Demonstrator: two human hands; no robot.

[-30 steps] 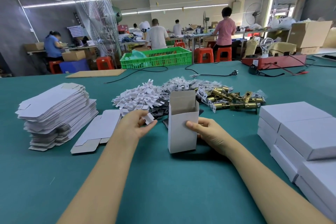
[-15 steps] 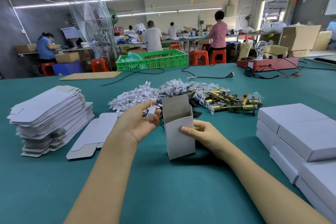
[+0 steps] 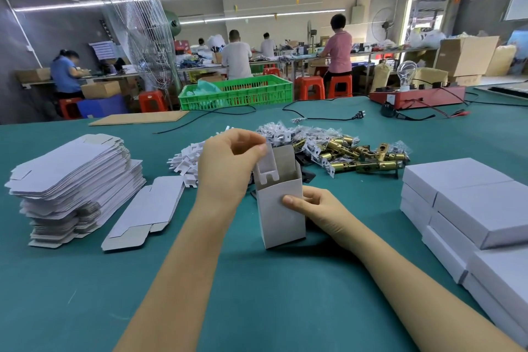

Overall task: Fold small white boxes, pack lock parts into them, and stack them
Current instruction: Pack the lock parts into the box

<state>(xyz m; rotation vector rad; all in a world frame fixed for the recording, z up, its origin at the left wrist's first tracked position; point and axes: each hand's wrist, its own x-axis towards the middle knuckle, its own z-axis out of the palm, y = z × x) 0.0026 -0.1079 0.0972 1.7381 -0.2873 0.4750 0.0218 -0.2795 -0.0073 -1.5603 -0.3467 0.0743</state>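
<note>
Pinching a small white card insert (image 3: 267, 164) between thumb and fingers (image 3: 258, 148), the left hand (image 3: 228, 166) holds it at the open mouth of the box (image 3: 281, 208), its lower end already inside. The right hand (image 3: 314, 206) steadies the box from the side, thumb pressed flat on the front face and the other fingers curled around behind. The box stands upright on the green counter (image 3: 257, 294), white outside and grey inside, with its top flap raised at the back. Left of the box lie one flat box blank (image 3: 143, 213) and, farther left, a tall stack of blanks (image 3: 74, 183). Behind the box sits a heap of white inserts (image 3: 185, 160), partly hidden by the left hand, and a pile of brass lock parts (image 3: 357, 154) in clear bags. Right of the box are stacked closed white boxes (image 3: 471, 208).
</note>
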